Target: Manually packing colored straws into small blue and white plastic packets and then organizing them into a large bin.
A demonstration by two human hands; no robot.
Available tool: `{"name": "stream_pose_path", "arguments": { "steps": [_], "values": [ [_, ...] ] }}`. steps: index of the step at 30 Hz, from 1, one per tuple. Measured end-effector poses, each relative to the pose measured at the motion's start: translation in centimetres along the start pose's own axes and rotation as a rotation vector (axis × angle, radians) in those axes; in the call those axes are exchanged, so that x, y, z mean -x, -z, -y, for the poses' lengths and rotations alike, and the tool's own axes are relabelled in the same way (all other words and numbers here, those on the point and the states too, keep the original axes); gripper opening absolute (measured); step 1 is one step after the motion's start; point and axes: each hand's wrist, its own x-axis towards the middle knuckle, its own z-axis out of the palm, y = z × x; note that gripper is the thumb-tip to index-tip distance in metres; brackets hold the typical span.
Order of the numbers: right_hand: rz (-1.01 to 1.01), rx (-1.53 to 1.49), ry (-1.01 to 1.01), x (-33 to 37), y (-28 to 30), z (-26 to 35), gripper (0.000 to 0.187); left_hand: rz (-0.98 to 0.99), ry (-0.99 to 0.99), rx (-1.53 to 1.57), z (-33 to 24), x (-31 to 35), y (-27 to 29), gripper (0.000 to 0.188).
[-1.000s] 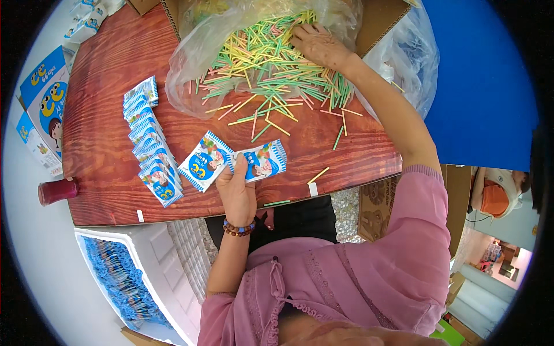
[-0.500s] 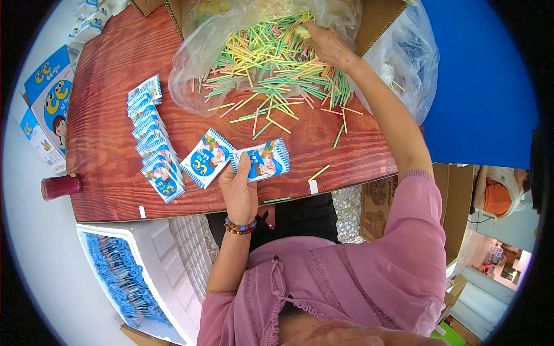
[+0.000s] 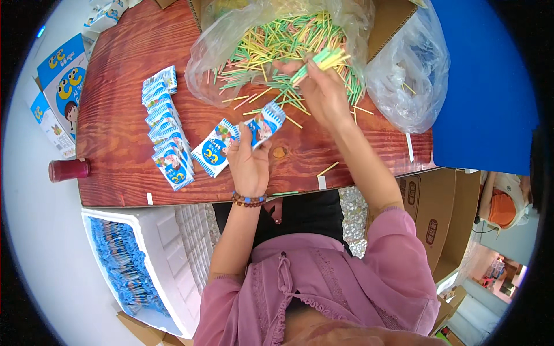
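My left hand (image 3: 249, 167) pinches a blue-and-white packet (image 3: 266, 124) between thumb and fingers, its far end tilted up off the table. Beside that hand lies a second packet (image 3: 212, 154), flat on the wood. Farther left, several like packets (image 3: 167, 130) overlap in a row. My right hand (image 3: 326, 95) grips a small bunch of thin green and yellow sticks (image 3: 323, 62), just over the near side of a heap of loose pink, green and yellow sticks (image 3: 271, 43). The heap spills out of a clear plastic bag (image 3: 203, 66).
A cardboard box (image 3: 392, 26) stands behind the heap, with another clear bag (image 3: 407, 86) to its right. A red jar (image 3: 69, 170) and a blue-and-white carton (image 3: 64, 86) are at left. Below the table edge sits a white foam box (image 3: 158, 245) of packed blue packets.
My right hand has come back from the heap toward my left hand, bringing the bunch of sticks. The held packet has turned and its far end has risen. The view has shifted slightly.
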Motion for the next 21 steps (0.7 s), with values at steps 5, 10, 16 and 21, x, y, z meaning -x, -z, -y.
{"name": "stream_pose_path", "arguments": {
  "steps": [5, 10, 16, 21],
  "values": [
    [-0.02, 0.152, 0.174, 2.5, -3.2, 0.0, 0.017, -0.001, -0.011, -0.006, 0.0, -0.9, -0.6, 0.015],
    [0.002, 0.272, 0.176, 3.7, -3.8, -0.5, 0.018, -0.022, -0.021, -0.04, 0.1, -0.7, -0.8, 0.018],
    [0.037, 0.236, 0.179, 4.1, -4.3, -2.4, 0.024, 0.048, -0.072, -0.008, 0.4, -0.2, -2.2, 0.021],
    [0.012, 0.334, 0.193, 3.8, -4.8, -2.5, 0.028, 0.018, -0.089, 0.047, 1.0, -1.3, -1.3, 0.022]
  ]
}}
